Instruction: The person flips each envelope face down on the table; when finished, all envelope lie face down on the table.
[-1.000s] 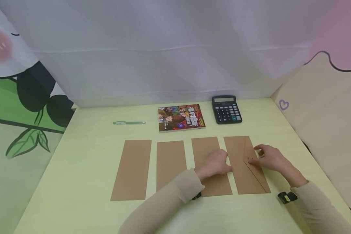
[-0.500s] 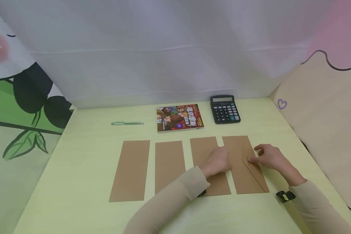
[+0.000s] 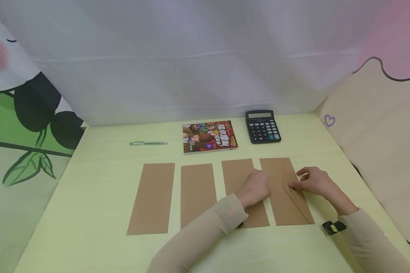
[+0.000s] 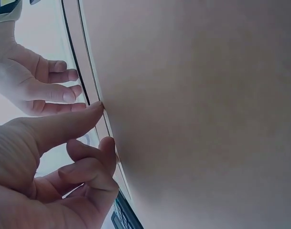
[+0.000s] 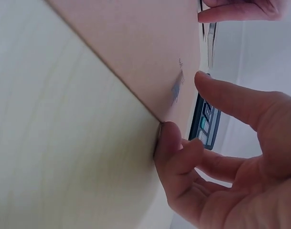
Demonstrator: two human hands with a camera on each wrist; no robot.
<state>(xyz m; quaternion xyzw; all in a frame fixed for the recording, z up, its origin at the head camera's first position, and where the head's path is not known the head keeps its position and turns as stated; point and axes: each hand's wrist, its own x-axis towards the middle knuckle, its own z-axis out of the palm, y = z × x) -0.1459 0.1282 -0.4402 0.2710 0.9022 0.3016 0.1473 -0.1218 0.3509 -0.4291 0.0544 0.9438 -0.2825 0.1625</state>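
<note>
Four brown paper envelopes would exceed a plain count, so several lie in a row on the table. The rightmost envelope (image 3: 276, 191) lies flap side up, with its pointed flap toward the right. My left hand (image 3: 254, 188) is over the third envelope (image 3: 237, 170), its fingertips at the rightmost envelope's left edge. In the left wrist view, that hand's thumb (image 4: 69, 125) and loosely bent fingers stay apart. My right hand (image 3: 317, 184) is at the rightmost envelope's right edge. Its thumb (image 5: 231, 98) is over the flap, apart from the fingers (image 5: 176, 155), which touch the edge.
The second envelope (image 3: 196, 189) and the leftmost envelope (image 3: 153, 197) lie to the left, plain side up. Behind the row are a green pen (image 3: 148, 143), a colourful book (image 3: 210, 136) and a black calculator (image 3: 263, 127). A pale curtain (image 3: 191, 83) hangs behind the table.
My left hand has shifted slightly up and right, and its spread thumb and fingers have drawn closer together. My right hand and the envelopes look nearly still.
</note>
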